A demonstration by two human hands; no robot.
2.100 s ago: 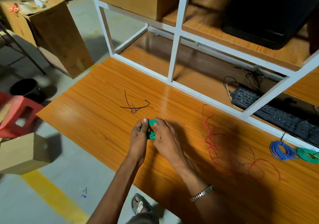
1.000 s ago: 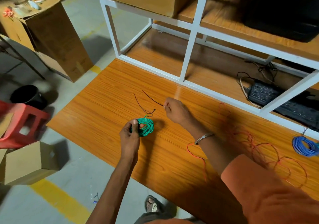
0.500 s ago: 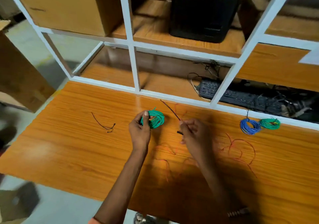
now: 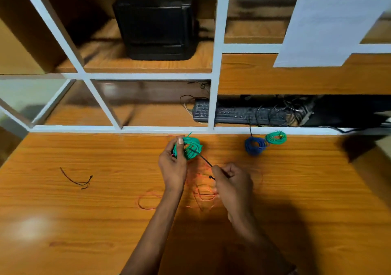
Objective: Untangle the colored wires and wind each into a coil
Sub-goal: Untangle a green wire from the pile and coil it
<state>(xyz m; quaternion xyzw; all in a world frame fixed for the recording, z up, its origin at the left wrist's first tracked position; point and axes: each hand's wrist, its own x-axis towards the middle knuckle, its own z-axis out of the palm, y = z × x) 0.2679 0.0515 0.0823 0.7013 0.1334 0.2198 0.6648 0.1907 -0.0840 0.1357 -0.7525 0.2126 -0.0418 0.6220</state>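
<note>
My left hand (image 4: 172, 168) grips a wound green wire coil (image 4: 190, 147) above the orange table (image 4: 84, 221). A thin black tie (image 4: 203, 159) runs from the coil's middle down to my right hand (image 4: 231, 184), which pinches it. Loose red wire (image 4: 201, 192) lies tangled on the table under and between both hands. A finished blue coil (image 4: 255, 145) and a second green coil (image 4: 276, 137) lie side by side at the back right.
Another short black tie (image 4: 77, 179) lies at the table's left. A white shelf frame (image 4: 213, 105) borders the back edge, with a black keyboard (image 4: 241, 112) and cables behind it. A black box (image 4: 156, 22) sits on the upper shelf.
My right hand picked up a black tie from the left and brought it to the green coil; the tie now crosses the coil. The view swung right and closer to the shelf.
</note>
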